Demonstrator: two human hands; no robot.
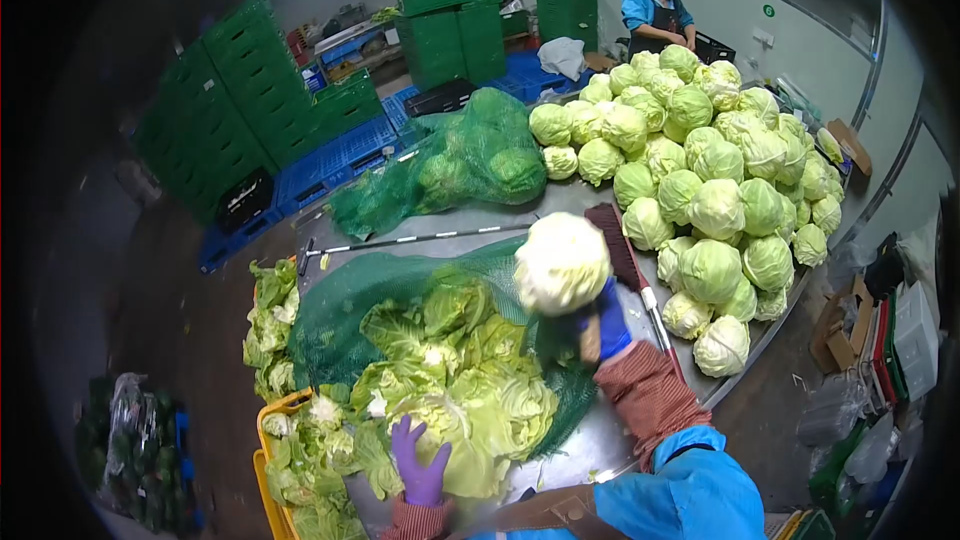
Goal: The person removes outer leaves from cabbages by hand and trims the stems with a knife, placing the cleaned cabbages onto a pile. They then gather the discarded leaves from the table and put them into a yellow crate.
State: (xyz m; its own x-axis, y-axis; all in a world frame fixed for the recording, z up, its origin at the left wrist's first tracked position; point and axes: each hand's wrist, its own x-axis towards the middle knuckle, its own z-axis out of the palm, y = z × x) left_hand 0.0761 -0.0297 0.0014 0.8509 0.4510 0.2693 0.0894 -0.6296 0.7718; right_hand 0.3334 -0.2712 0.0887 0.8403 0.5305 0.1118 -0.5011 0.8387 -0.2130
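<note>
While the right grip (612, 324) holds a cabbage (562, 263), the left grip (421, 462) (fingers splayed) touches leaves (488, 420).

Table (578, 440): smooth metal, semi-glossy. Crates (430, 45): green plastic, matt. Sacks (350, 312): coarse mesh netting. Blue pallet (345, 145): plastic. Sleeve (650, 395): ribbed cloth. Yellow crate (266, 440): smooth plastic.

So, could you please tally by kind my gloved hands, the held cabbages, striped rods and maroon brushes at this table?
Left hand and right hand, gloved: 2
Held cabbage: 1
Striped rod: 1
Maroon brush: 1
Total: 5
</note>
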